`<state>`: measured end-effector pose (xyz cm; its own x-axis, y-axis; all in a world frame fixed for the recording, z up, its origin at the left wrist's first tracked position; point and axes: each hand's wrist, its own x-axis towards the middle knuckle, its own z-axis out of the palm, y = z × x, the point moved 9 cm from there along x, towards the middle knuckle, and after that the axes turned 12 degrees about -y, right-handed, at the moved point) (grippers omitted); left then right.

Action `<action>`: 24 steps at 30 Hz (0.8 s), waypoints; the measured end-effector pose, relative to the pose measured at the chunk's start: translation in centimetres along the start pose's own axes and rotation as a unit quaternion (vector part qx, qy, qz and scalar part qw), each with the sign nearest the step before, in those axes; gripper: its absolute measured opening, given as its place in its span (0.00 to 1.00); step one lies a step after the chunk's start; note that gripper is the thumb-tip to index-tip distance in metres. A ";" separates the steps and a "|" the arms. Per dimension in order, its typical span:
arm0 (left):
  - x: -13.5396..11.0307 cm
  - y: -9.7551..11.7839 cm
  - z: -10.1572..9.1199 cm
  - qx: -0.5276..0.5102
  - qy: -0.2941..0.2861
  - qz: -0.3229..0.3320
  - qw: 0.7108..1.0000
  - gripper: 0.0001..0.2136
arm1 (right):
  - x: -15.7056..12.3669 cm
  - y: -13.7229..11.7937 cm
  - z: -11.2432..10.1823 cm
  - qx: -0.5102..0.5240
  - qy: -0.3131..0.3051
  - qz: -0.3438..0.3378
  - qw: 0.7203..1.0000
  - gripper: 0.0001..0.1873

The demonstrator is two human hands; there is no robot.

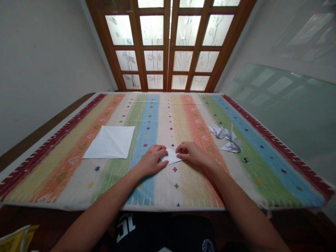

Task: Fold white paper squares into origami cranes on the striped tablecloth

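Hands: left hand (152, 161) and right hand (190, 153) are gripping, fingers half-curled, a small white paper (171, 156); a white paper square (110, 141) is lying left of it, crumpled paper (223, 133) right.

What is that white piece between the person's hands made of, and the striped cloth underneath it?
The white folded piece looks like thin matte paper: it holds sharp creases, like the larger white square nearby. The striped cloth looks like matte woven fabric, perhaps cotton, with a visible weave and small stitched crosses, though the exact fibre can't be told.
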<state>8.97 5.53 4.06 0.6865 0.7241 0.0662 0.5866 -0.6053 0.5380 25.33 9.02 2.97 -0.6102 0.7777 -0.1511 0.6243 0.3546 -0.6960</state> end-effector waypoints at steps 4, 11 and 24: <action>0.0 0.1 0.0 0.000 -0.006 -0.001 1.000 0.10 | -0.2 -0.5 0.1 -0.013 -0.007 0.001 1.000 0.12; 0.1 0.2 -0.2 -0.026 -0.014 -0.010 1.000 0.14 | -0.3 -0.7 0.3 0.008 -0.012 -0.002 1.000 0.12; 0.0 -0.5 -1.3 -0.164 0.048 -0.009 0.985 0.09 | 0.0 -1.3 0.9 0.112 -0.027 -0.052 0.992 0.20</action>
<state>8.18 6.27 4.90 0.6240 0.7713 0.1254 0.4168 -0.4643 0.7815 24.09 8.09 3.19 -0.6942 0.7124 -0.1028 0.4367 0.3034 -0.8469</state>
